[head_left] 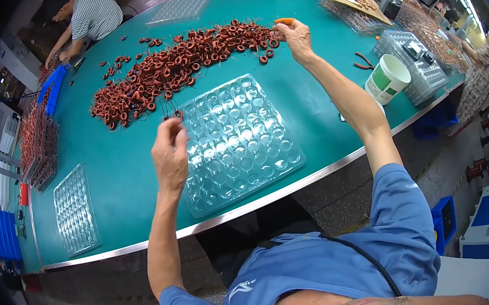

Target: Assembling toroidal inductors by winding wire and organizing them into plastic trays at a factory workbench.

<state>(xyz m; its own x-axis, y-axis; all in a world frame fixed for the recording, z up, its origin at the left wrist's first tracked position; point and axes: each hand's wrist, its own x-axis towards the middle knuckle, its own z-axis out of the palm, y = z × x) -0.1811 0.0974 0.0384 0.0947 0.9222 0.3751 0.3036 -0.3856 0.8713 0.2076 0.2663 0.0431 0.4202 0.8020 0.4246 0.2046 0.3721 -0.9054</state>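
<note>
Red ring coils (pixel 187 60), with thin dark leads: one long loose heap on a green table (pixel 337 125), running from ten o'clock to nearly one about the middle of the clear tray, strays on its far side between ten and eleven. Clear tray (pixel 241 147), one, with rows of round pockets: flat on the table before the person, near corner close to the table's edge. Hands, two, bare, well apart from each other. Left hand (pixel 170 154): at nine o'clock, beside the tray, blurred, thumb and fingers bent toward one another; coils show right at the fingertips — whether gripped or merely touched, cannot tell. Right hand (pixel 295 37): at one o'clock, by the heap's end, fingers bent; whether closed on a coil, cannot tell. Orange piece (pixel 285 21), one, at that hand's fingers — held or worn, unclear. Pliers (pixel 364 62), red-handled: two o'clock. Bucket (pixel 387 78), white and green, upright: between two and three, just beside stacked clear trays (pixel 430 76). Second flat tray (pixel 76 210), clear: half past eight. Upright stack (pixel 38 147), trays with red contents: just past nine. Blue bin (pixel 54 89): near ten. Co-worker (pixel 96 16), striped top, leaning: between ten and eleven, across the table.
</note>
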